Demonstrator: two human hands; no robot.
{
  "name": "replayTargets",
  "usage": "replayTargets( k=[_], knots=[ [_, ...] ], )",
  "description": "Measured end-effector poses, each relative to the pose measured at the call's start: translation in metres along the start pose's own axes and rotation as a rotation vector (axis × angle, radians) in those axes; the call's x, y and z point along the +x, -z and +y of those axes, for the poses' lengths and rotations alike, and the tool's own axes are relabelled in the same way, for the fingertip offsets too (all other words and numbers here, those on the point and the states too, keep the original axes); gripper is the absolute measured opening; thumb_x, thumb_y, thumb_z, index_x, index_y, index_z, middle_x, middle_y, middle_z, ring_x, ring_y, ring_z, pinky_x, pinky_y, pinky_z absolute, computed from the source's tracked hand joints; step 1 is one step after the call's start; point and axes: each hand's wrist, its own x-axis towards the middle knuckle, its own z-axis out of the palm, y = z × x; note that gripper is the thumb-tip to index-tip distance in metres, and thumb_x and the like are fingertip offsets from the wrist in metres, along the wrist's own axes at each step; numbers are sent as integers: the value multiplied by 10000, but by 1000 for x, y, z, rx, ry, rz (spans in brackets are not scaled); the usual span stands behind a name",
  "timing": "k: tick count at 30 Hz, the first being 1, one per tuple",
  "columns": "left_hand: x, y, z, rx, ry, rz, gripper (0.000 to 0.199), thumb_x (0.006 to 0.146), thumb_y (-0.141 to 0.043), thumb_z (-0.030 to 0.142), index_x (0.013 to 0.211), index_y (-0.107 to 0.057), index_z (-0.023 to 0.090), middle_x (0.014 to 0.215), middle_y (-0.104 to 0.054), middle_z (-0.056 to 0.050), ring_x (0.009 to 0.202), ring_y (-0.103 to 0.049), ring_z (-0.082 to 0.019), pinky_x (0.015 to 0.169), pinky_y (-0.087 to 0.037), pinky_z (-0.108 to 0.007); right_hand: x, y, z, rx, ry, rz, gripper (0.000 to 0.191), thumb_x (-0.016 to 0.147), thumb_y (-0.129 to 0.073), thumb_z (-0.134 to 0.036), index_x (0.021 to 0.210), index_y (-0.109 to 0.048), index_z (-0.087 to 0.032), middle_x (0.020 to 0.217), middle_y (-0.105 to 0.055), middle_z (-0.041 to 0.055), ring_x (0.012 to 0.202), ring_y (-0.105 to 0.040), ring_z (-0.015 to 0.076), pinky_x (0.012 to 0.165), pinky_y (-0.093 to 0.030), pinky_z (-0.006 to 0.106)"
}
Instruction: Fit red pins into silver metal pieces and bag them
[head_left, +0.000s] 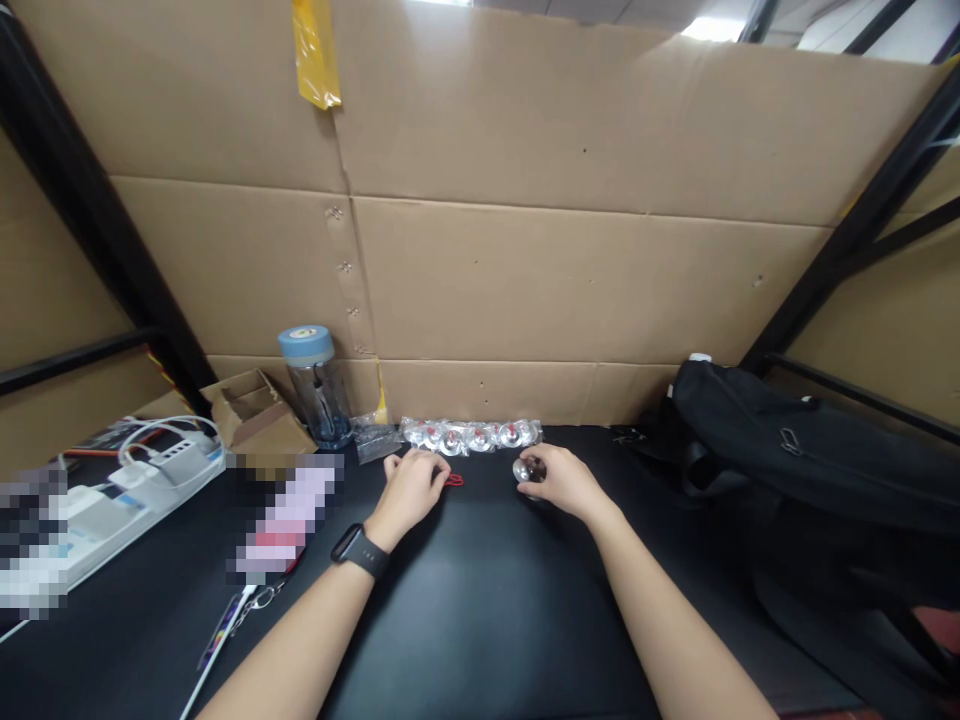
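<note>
My right hand (562, 483) has its thumb and fingers closed around a shiny round metal piece (523, 470), held just above or on the black tabletop. Part of that piece is hidden behind the fingers. To its left, my left hand (415, 487) is pinched at a small looped red cord (454, 481), which lies at the fingertips. Behind both hands runs a row of shiny round metal pieces in clear plastic wrappers (481, 437), several of them, with red bits on top. A dark watch (358, 551) is on my left wrist.
At left stand a blue-lidded bottle (306, 345), an open cardboard box (259, 410) and a white power strip (150, 490) with cables. A keyring (262, 598) lies nearer. A clear plastic wrapper (375, 437) is beside the bottle. A black bag (810, 440) fills the right; cardboard (510, 280) walls the back.
</note>
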Motion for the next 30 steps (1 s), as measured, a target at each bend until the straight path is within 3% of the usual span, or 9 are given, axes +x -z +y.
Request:
replayTargets(
  k=[6,14,18,22,25,30],
  knots=[
    [-2,-5,1,-3,-34,-84,178,902,-542,236,976,-700,269,1084,-722,-30,1057,-611,-242,890,-297,-398,-1,3,13,-51,-54,-95,375,625,-860,-341,981,-756,-280,984,-756,40,902,-698,255,732,-471,303],
    [-3,9,4,-65,-162,-289,115,838,-624,321,844,-719,256,893,-725,-23,926,-613,-221,928,-313,-413,-1,-2,18,18,-6,-161,405,620,-829,-259,1017,-747,-249,969,-724,37,845,-680,204,722,-484,262],
    [0,4,-2,-26,-173,-163,264,940,-523,433,1050,-714,286,1195,-684,-55,1157,-553,-252,1005,-327,-440,-1,-2,16,37,17,-146,401,658,-827,-320,1043,-745,-246,975,-711,48,845,-674,205,744,-492,276],
    [7,-11,-10,122,-165,-62,463,995,-433,387,1446,-484,299,1506,-484,-109,1400,-369,-290,1079,-300,-499,-2,-2,10,79,47,-129,305,764,-751,-322,1051,-739,-222,996,-715,68,844,-681,199,771,-501,292],
    [10,-18,-14,174,-163,-64,505,1012,-388,372,1511,-388,297,1539,-453,-109,1423,-344,-302,1091,-284,-517,-2,-2,6,92,74,-125,293,773,-744,-301,1052,-739,-211,1008,-712,73,839,-681,196,794,-504,300],
    [7,-13,-11,205,-186,-37,460,980,-464,342,1438,-472,292,1398,-590,-100,1359,-401,-315,1050,-292,-493,-2,-2,3,109,93,-116,281,778,-741,-267,1053,-743,-209,1017,-710,78,840,-677,196,803,-510,309]
  ],
)
